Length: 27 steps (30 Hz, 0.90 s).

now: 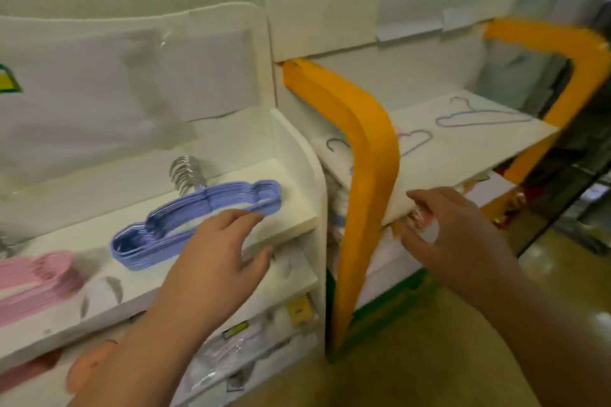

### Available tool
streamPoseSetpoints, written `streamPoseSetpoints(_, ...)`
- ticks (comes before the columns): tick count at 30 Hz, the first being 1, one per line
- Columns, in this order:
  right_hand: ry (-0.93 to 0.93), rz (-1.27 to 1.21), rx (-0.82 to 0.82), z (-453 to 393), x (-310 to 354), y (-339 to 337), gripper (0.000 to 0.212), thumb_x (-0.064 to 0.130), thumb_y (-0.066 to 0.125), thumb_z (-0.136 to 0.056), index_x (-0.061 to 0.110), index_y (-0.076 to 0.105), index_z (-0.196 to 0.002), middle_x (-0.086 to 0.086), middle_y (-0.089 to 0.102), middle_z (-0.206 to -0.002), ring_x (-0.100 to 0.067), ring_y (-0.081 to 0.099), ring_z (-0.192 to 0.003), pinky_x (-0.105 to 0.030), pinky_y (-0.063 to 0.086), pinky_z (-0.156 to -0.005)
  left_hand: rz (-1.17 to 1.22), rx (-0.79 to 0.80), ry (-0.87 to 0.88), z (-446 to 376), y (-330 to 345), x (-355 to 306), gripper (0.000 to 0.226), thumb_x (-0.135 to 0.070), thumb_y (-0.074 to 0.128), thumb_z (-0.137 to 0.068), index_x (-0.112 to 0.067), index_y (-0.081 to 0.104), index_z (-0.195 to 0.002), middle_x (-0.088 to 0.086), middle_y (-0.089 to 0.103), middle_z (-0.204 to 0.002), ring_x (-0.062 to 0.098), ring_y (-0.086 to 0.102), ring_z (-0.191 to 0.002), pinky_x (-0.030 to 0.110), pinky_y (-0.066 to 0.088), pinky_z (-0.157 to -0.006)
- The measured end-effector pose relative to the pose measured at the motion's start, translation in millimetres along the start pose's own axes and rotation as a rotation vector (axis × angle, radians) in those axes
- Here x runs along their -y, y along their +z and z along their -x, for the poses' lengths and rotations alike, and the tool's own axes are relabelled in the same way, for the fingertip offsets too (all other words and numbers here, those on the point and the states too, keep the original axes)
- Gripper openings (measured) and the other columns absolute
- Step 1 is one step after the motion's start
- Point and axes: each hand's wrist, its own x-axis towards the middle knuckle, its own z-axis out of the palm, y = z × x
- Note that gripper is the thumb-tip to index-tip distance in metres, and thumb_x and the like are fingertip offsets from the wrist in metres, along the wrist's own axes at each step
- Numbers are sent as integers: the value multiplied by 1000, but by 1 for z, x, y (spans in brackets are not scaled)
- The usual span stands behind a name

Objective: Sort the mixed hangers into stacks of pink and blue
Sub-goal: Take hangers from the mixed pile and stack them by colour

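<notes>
Blue hangers (pixel 195 221) lie in a neat stack on the white shelf (pixel 291 208) of the left-hand unit, their metal hooks (pixel 186 173) bunched together at the back. Just to the left along that shelf sits the pink stack (pixel 36 281), partly cut off by the edge of the view. The person's left hand (pixel 218 261) hovers over the front edge of this shelf, fingers relaxed and gripping nothing, its fingertips just beside the near end of the blue stack. Across the orange post (pixel 367 175) that divides the two units, the right hand (pixel 453 238) reaches at the front lip of the neighbouring white shelf (pixel 463 149), fingers spread and loosely bent, thumb below the lip; it holds no hanger that I can see. On that right-hand shelf lies a single blue hanger (pixel 482 117) further back, flat and alone, and another loose hanger (pixel 415 140) sits near the post, partly hidden behind it, too blurred to judge its colour surely.
</notes>
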Motion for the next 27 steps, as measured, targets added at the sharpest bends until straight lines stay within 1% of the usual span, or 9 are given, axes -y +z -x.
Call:
streamPoseSetpoints(2, 45, 14, -16, 11, -45, -26, 52, 48, 60, -86, 28, 49, -133, 10, 52, -125, -8, 48, -106, -24, 45, -80, -2, 18, 36, -2, 18, -46, 50, -48, 55, -81, -26, 59, -126, -7, 59, -121, 16, 55, -112, 29, 42, -92)
streamPoseSetpoints(4, 84, 52, -11, 22, -85, -49, 53, 48, 59, -86, 28, 49, -133, 6, 51, -131, -14, 48, -116, -33, 48, -90, 15, 43, 73, -6, 36, -90, 47, -47, 57, -85, -28, 57, -128, -10, 57, -123, 14, 53, -113, 28, 42, -92)
streamPoseSetpoints(6, 117, 76, 12, 32, -119, -67, 53, 48, 60, -86, 29, 49, -135, 7, 48, -134, -14, 45, -119, -29, 45, -90, 23, 74, 115, -9, 53, -131, 45, -43, 61, -87, -30, 56, -129, -12, 55, -125, 11, 51, -114, 26, 41, -93)
streamPoseSetpoints(8, 129, 85, 27, 38, -150, -79, 53, 51, 59, -86, 31, 49, -134, 10, 48, -132, -10, 46, -117, -24, 43, -87, 36, 90, 141, -16, 69, -163, 47, -43, 62, -86, -29, 55, -130, -12, 55, -127, 10, 51, -116, 23, 39, -95)
streamPoseSetpoints(11, 133, 70, 69, 37, -185, -88, 56, 55, 55, -84, 31, 50, -134, 12, 50, -131, -8, 49, -115, -30, 51, -89, 42, 131, 157, -30, 90, -199, 50, -49, 58, -87, -33, 51, -134, -15, 51, -129, 8, 48, -118, 22, 38, -96)
streamPoseSetpoints(16, 71, 58, 107, 6, -221, -91, 59, 55, 57, -84, 30, 47, -137, 13, 47, -133, -8, 46, -120, -29, 48, -94, 52, 145, 189, -67, 121, -229, 48, -47, 58, -87, -34, 51, -133, -17, 52, -127, 8, 47, -118, 23, 38, -96)
streamPoseSetpoints(19, 42, 76, 127, -29, -238, -88, 60, 55, 58, -84, 30, 46, -138, 15, 45, -136, -7, 43, -123, -28, 46, -96, 55, 102, 196, -104, 140, -237, 47, -46, 58, -87, -32, 54, -132, -14, 54, -126, 6, 47, -117, 21, 37, -95)
streamPoseSetpoints(23, 31, 73, 144, -87, -262, -82, 53, 51, 60, -86, 33, 48, -134, 16, 46, -133, -1, 41, -115, -19, 39, -89, 97, 72, 176, -155, 168, -243, 55, -50, 52, -86, -37, 43, -139, -17, 46, -134, 4, 40, -124, 21, 32, -102)
streamPoseSetpoints(27, 42, 69, 149, -147, -278, -74, 53, 49, 62, -84, 32, 49, -132, 16, 47, -130, -6, 43, -117, -24, 43, -92, 110, 102, 147, -207, 199, -248, 61, -55, 47, -86, -38, 35, -143, -14, 39, -142, 8, 37, -130, 28, 34, -108)
